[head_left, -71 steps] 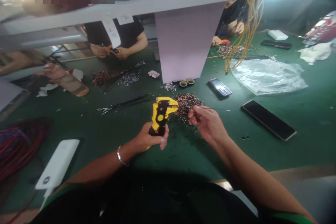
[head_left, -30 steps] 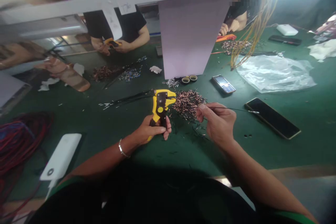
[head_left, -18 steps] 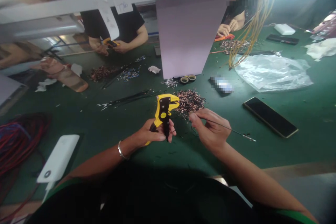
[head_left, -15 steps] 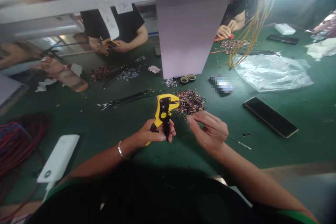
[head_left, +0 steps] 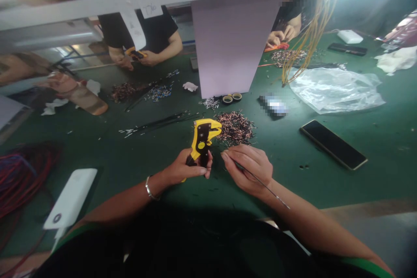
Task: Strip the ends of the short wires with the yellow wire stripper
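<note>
**Left hand (head_left: 185,167) grips a yellow wire stripper (head_left: 202,139); right hand (head_left: 249,169) pinches a thin black wire (head_left: 260,184)**

Seen from the person's own head, looking down at both hands over a green table (head_left: 293,182). The left hand is closed around the stripper's handles, holding the tool upright with its yellow-and-black head pointing away from the body. The right hand is nearly closed, with its fingertips pinching the thin black wire, which runs down across the wrist. The wire sits just beside the stripper, not touching it.

Directly beyond the hands lies a heap of short copper-coloured wire pieces (head_left: 234,127), and small black offcuts (head_left: 213,173) are scattered near the hands. To the left of the heap lies a loose bundle of long black wires (head_left: 156,122) with bright ends. Judging by these piles, a good deal of wire has already been worked, while a coil of red and blue wire (head_left: 22,173) at the far left looks untouched.

Further out are a white power bank (head_left: 70,197), a black phone (head_left: 334,144) and a clear plastic bag (head_left: 335,95). Across the table, a co-worker's hands (head_left: 135,56) hold a similar yellow tool.
</note>
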The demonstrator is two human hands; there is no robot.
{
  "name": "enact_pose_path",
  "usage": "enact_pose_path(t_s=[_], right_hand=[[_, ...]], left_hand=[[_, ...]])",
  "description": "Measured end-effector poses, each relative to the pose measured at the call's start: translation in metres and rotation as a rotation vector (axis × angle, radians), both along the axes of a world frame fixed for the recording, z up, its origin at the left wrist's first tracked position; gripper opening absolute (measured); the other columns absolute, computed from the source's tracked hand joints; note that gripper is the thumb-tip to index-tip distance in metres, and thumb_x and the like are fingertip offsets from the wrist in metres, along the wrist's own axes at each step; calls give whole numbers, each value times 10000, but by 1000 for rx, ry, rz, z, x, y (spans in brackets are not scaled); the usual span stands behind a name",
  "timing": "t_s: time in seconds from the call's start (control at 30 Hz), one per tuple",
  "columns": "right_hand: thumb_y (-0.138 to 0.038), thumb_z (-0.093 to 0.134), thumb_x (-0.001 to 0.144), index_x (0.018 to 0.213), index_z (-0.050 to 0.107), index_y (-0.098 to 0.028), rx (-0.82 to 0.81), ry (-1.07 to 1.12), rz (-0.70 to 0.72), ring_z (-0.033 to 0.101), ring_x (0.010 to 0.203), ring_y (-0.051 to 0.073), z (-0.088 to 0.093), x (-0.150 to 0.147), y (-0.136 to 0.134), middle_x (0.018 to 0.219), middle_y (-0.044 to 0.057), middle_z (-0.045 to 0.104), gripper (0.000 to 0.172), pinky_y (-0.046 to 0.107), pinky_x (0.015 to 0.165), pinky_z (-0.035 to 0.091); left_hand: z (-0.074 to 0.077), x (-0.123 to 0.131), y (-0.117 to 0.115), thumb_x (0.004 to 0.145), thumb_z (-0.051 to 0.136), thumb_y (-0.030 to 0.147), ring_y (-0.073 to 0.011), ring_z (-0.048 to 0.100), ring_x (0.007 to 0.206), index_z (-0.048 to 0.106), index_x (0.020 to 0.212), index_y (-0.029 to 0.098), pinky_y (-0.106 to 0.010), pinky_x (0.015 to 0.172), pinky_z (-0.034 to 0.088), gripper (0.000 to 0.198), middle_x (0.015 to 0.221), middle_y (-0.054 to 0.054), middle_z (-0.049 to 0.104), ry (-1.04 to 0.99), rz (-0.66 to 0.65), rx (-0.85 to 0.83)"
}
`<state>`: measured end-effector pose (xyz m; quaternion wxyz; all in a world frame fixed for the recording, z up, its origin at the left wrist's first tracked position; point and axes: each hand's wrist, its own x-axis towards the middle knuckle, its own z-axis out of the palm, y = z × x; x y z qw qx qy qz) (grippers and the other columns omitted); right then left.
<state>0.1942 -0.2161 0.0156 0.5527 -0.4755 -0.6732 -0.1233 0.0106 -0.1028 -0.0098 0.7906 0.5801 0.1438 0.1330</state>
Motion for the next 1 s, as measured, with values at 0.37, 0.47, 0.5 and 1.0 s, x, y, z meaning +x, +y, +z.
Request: enact_pose_path(t_s=[0.37, 0.47, 0.5, 1.0], right_hand=[[-48, 640, 841, 877, 667, -169, 8, 11, 23, 652, 579, 154, -4, -2, 3, 701, 59, 713, 129, 275, 527, 545], [-55, 639, 843, 867, 672, -176, 3, 25, 30, 657, 581, 154, -5, -4, 4, 693, 52, 713, 128, 275, 533, 543], [-57, 641, 841, 865, 675, -181, -3, 41, 35, 659, 584, 153, -5, -4, 4, 696, 49, 715, 131, 274, 534, 543], [-311, 770, 738, 659, 685, -172, -417, 1320, 263, 570, 447, 114, 2, 22, 17, 617, 24, 700, 181, 270, 446, 482]], left_hand=[[-4, -1, -2, 794, 756, 309, -99, 560, 442, 565, 829, 134, -233, 494, 490, 261, 507, 23, 600, 172, 133, 175], [-10, -4, -2, 791, 761, 323, -78, 519, 384, 548, 791, 148, -203, 430, 453, 276, 477, 41, 577, 201, 184, 191], [-12, -5, -2, 792, 762, 321, -73, 511, 374, 547, 781, 149, -196, 417, 443, 276, 475, 42, 575, 207, 195, 199], [0, 4, 3, 661, 818, 214, -203, 651, 702, 635, 1041, 112, -399, 696, 548, 434, 835, -83, 667, -84, -157, -255]])
